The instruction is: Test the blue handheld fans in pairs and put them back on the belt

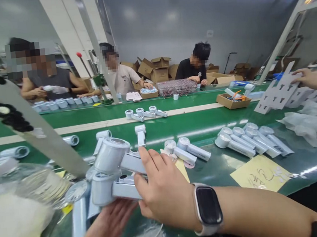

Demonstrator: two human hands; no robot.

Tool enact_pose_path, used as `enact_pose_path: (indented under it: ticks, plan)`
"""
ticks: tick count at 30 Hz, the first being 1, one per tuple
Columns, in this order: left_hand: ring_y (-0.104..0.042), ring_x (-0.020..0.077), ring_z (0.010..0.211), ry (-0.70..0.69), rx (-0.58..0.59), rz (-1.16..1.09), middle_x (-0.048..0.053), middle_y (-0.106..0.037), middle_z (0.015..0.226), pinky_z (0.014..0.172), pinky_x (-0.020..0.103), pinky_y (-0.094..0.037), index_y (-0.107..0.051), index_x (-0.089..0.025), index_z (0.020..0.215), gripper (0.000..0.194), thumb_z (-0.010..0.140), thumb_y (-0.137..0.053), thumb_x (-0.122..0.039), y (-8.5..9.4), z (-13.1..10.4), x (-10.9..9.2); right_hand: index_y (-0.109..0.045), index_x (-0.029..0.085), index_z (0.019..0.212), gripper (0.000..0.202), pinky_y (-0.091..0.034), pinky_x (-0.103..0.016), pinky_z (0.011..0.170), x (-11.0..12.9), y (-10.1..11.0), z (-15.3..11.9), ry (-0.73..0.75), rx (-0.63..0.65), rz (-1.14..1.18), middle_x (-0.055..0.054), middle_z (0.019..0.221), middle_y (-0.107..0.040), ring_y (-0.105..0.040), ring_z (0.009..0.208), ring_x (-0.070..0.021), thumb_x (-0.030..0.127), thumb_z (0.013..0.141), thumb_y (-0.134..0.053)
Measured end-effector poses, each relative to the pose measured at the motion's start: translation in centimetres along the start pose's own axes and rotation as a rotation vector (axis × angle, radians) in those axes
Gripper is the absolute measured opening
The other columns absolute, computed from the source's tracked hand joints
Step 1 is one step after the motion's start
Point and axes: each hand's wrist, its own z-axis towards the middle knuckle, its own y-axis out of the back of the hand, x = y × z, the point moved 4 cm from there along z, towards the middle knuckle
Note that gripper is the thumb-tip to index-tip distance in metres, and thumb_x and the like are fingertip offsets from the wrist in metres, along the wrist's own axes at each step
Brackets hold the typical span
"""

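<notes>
Two light-blue handheld fans, an upper one and a lower one, are stacked between my hands at the left front. My right hand, with a watch on its wrist, has its fingers wrapped round the handle ends. Beneath the lower fan lies my left hand, palm under it, its fingertips hidden. More fans rest beside the stack on the left. Two fans lie to the right of my right hand, and several others form a row farther right.
A green conveyor runs across, carrying several fans. An open carton stands on it. Yellow paper and plastic bags lie at right, more bags at left. Slanted metal posts rise on both sides. Three people work opposite; another person's hand holds white sheets at right.
</notes>
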Motion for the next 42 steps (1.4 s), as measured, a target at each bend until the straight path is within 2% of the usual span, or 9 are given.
enact_pose_path:
  ticks: [3, 9, 12, 15, 19, 25, 31, 38, 42]
  plan:
    - [-0.044, 0.0327, 0.140, -0.154, 0.035, -0.170, 0.007, -0.067, 0.131, 0.117, 0.046, -0.039, -0.065, -0.028, 0.126, 0.067, 0.072, -0.067, -0.068, -4.1, 0.0, 0.9, -0.069, 0.006, 0.101, 0.025, -0.049, -0.060, 0.090, 1.6, -0.1, -0.9, -0.019, -0.039, 0.020, -0.037, 0.146, -0.043, -0.055, 0.122, -0.0458, 0.024, 0.087, -0.059]
    - [-0.059, 0.0282, 0.126, -0.274, 0.138, -0.248, 0.001, -0.077, 0.099, 0.114, 0.038, -0.042, -0.075, -0.029, 0.094, 0.041, 0.072, -0.072, -0.063, -8.3, 0.4, -0.1, -0.065, 0.004, 0.120, 0.053, -0.045, -0.066, 0.097, 3.3, -0.2, -2.2, -0.100, -0.054, 0.191, -0.038, 0.150, -0.035, -0.050, 0.127, -0.0499, 0.042, 0.083, -0.070]
    - [-0.071, 0.0284, 0.096, -0.334, 0.159, -0.162, 0.002, -0.073, 0.086, 0.096, 0.039, -0.055, -0.071, -0.023, 0.080, 0.051, 0.056, -0.081, -0.067, -8.2, -0.4, -1.5, -0.059, 0.009, 0.133, 0.091, -0.040, -0.066, 0.103, 3.1, -0.2, -3.6, -0.193, -0.025, 0.382, -0.035, 0.155, -0.029, -0.043, 0.133, -0.0524, 0.069, 0.066, -0.075]
    - [-0.068, 0.0188, 0.070, -0.303, 0.160, -0.021, 0.003, -0.069, 0.079, 0.074, 0.031, -0.060, -0.072, -0.018, 0.083, 0.048, 0.062, -0.081, -0.061, -7.4, -1.1, -1.8, -0.065, 0.020, 0.127, 0.079, -0.046, -0.055, 0.102, 1.9, -1.1, -5.0, -0.194, 0.088, 0.630, -0.024, 0.153, -0.041, -0.047, 0.133, -0.0438, 0.071, 0.068, -0.072]
    - [-0.068, 0.0284, 0.101, -0.301, 0.034, -0.002, 0.009, -0.073, 0.097, 0.089, 0.038, -0.057, -0.074, -0.018, 0.089, 0.040, 0.072, -0.078, -0.054, -5.8, -1.3, -2.0, -0.065, 0.020, 0.075, 0.033, -0.053, -0.040, 0.076, -1.7, -6.0, -5.9, -0.533, 0.236, 0.583, -0.011, 0.088, -0.070, -0.067, 0.085, -0.0271, 0.039, 0.096, -0.048]
    - [-0.062, 0.0364, 0.117, -0.341, -0.030, -0.076, 0.009, -0.074, 0.105, 0.100, 0.048, -0.051, -0.074, -0.021, 0.087, 0.064, 0.054, -0.076, -0.076, -4.9, -1.2, -3.4, -0.047, 0.022, 0.071, 0.018, -0.049, -0.039, 0.072, 0.6, -10.6, -5.9, -0.490, 0.347, 0.624, -0.010, 0.080, -0.064, -0.063, 0.080, -0.0264, 0.010, 0.085, -0.050]
    - [-0.067, 0.0294, 0.105, -0.429, -0.021, -0.125, 0.009, -0.073, 0.108, 0.082, 0.035, -0.057, -0.067, -0.018, 0.069, 0.064, 0.052, -0.073, -0.079, -5.3, -0.9, -4.2, -0.057, 0.022, 0.093, 0.023, -0.046, -0.027, 0.052, 3.9, -8.1, -7.4, -0.684, 0.578, 1.652, 0.005, 0.061, -0.056, -0.055, 0.052, -0.0146, 0.041, 0.082, -0.065]
    - [-0.068, 0.0233, 0.095, -0.410, 0.036, -0.206, 0.008, -0.072, 0.111, 0.076, 0.031, -0.057, -0.067, -0.017, 0.066, 0.064, 0.053, -0.072, -0.079, -6.3, -0.6, -3.4, -0.056, 0.020, 0.065, 0.043, -0.045, -0.029, 0.063, 5.8, -7.3, -6.5, -0.635, 0.348, 1.564, -0.001, 0.062, -0.061, -0.059, 0.062, -0.0168, 0.057, 0.087, -0.060]
    - [-0.067, 0.0207, 0.085, -0.488, 0.009, -0.173, 0.008, -0.074, 0.100, 0.074, 0.029, -0.055, -0.067, -0.017, 0.064, 0.063, 0.054, -0.071, -0.079, -6.2, -0.7, -2.9, -0.045, 0.023, 0.069, 0.048, -0.039, -0.027, 0.051, 7.2, -8.4, -7.6, -0.798, 0.257, 1.674, 0.008, 0.045, -0.042, -0.048, 0.040, -0.0125, 0.066, 0.090, -0.050]
